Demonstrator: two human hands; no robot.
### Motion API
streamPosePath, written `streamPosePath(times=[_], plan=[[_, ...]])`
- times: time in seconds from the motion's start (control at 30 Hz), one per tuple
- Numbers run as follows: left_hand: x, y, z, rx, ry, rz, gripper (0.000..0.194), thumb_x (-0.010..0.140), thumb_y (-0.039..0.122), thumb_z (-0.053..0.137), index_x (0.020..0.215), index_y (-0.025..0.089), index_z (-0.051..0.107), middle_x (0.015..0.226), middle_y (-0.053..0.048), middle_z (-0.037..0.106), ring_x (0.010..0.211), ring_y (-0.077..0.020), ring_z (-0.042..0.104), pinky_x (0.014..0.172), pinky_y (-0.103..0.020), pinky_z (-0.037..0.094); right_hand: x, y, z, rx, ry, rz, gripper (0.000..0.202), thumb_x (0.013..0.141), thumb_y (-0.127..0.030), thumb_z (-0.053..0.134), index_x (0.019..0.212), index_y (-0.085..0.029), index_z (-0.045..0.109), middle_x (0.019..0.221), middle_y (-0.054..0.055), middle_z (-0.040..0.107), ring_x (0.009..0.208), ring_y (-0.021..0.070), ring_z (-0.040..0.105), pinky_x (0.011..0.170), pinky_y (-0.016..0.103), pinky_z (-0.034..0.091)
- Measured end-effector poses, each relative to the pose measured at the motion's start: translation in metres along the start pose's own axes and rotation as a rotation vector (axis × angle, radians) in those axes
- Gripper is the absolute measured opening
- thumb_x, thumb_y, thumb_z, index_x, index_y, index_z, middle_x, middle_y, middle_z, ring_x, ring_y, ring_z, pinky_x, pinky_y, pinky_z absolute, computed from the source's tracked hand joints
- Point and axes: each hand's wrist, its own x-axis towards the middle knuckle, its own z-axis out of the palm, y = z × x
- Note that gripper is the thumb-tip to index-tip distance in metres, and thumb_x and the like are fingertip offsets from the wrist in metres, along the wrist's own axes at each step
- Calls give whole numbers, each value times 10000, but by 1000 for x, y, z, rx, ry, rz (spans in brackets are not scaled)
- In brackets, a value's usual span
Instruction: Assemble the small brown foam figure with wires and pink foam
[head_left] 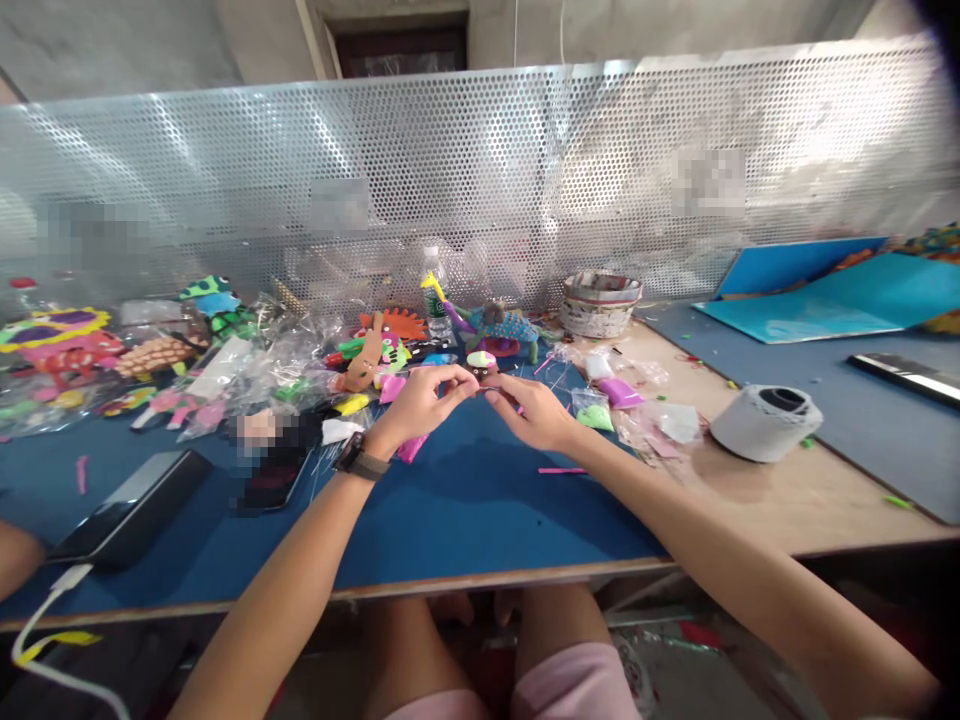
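A black power bank (131, 508) lies on the blue tabletop (480, 535), left; the left hand (420, 404), a wristwatch (363, 460) at its wrist, has thumb and fingertips close together beside a brown figurine (481, 371) in a multicoloured cap (481, 358); the right hand (538, 412) curls in opposite, though whether either clamps the figurine I cannot tell; rightward stands a woven basket (600, 306)

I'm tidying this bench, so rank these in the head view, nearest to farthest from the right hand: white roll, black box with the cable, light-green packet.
From the right hand:
1. Light-green packet, just to its right.
2. White roll, farther right.
3. Black box, far left, beyond the left hand.
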Motion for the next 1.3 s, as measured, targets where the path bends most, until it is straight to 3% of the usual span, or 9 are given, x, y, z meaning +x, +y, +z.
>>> streamPosePath(times=[0.17,0.4,0.67,0.77,0.9,1.07,1.2,1.23,1.3], plan=[[0,3,-5,1,-61,25,350,980,451,507,868,186,706,855,-35,719,746,-155,618,713,-262,456,0,5,-6,-222,4,-125,273,1060,-318,377,1187,-203,590,1034,80,705,853,178,655,788,287,466],[1,4,-1,144,1,159,284,994,409,508,957,206,703,954,-43,724,827,-161,639,784,-275,460,3,10,-13,-407,0,-263,294,1057,-224,352,1195,-173,607,918,77,682,838,175,633,758,287,471],[-1,3,-10,243,-176,194,282,1020,357,458,998,213,700,832,-32,683,786,-161,620,774,-287,438,3,9,-18,-403,-125,-308,298,1055,-208,341,1149,-185,623,939,85,681,891,187,636,761,288,491],[-2,3,-13,160,-231,112,276,1004,386,488,971,217,704,753,-14,670,671,-138,612,683,-263,454,3,6,-21,-401,-171,-363,312,1060,-205,319,1131,-170,621,901,77,668,852,179,625,748,290,490],[-5,3,-14,-121,-366,-123,324,959,484,542,926,194,682,627,3,627,521,-118,598,535,-228,453,1,1,-22,-380,-194,-424,334,1062,-183,287,1142,-167,611,857,61,649,798,161,599,731,279,474],[-6,-7,-15,-470,-588,-300,366,885,529,639,864,165,654,708,-24,648,526,-112,614,493,-214,456,-3,-4,-16,-394,-158,-527,332,1046,-138,292,1213,-155,578,846,61,639,775,171,566,710,297,452],[-7,-22,-12,-653,-774,-402,362,847,513,694,820,155,651,697,-19,633,455,-84,547,436,-209,400,-4,-8,-12,-422,-185,-599,333,1042,-133,305,1242,-148,570,809,54,626,738,177,547,678,309,433],[-7,-26,-11,-676,-794,-424,367,838,516,702,820,153,653,690,-17,630,433,-80,527,418,-212,384,-4,-7,-11,-429,-189,-597,330,1043,-140,308,1236,-149,576,804,53,625,738,177,550,677,310,433],[-7,-29,-7,-678,-725,-420,378,834,525,699,831,149,657,721,-29,646,435,-82,533,417,-215,387,-3,-3,-10,-430,-181,-553,324,1047,-158,315,1207,-152,597,800,54,627,745,174,565,691,306,441]])
